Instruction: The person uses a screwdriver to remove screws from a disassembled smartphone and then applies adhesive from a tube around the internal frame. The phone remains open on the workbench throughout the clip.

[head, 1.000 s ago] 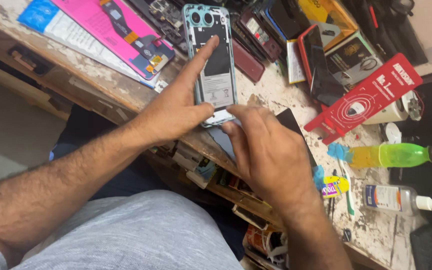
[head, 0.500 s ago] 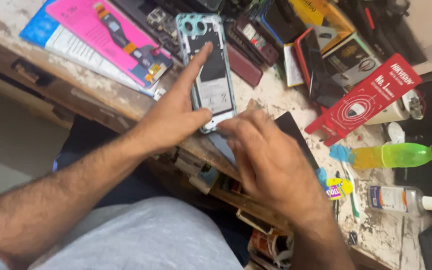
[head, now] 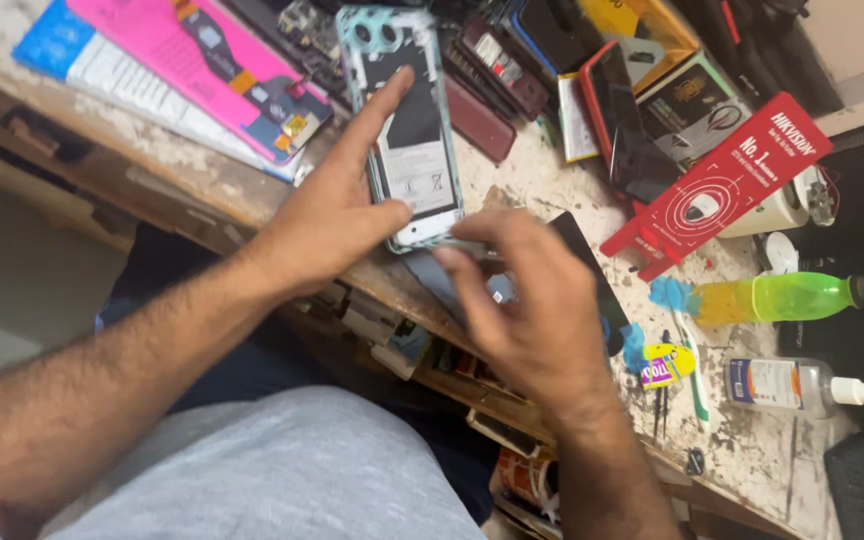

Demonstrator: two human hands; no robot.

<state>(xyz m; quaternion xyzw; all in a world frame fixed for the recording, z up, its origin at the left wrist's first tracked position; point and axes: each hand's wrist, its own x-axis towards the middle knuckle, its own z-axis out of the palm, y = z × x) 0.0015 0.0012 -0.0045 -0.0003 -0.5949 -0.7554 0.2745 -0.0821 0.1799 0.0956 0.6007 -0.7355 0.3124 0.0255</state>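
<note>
Left hand [head: 327,215] lies flat over the opened phone [head: 407,130], forefinger stretched up along its exposed back and thumb hooked at the lower edge, fingers spread rather than gripping, evidently to pin the phone steady against the table [head: 522,180]. Right hand [head: 527,310] comes in from below with its fingertips drawn together at the phone's bottom corner; it looks pinched on that edge or on something thin there, though the fingers hide what, so I cannot tell for certain. The phone lies face down near the table's front edge, its pale blue frame showing around a dark and white inner panel, with a dark flat slab [head: 582,255] partly under the right hand just beside it. Around it the table is crowded: a pink and blue packet [head: 182,60] to the left, a red card box [head: 717,185], a green bottle [head: 787,297] and a small spray bottle [head: 802,385] to the right.
</note>
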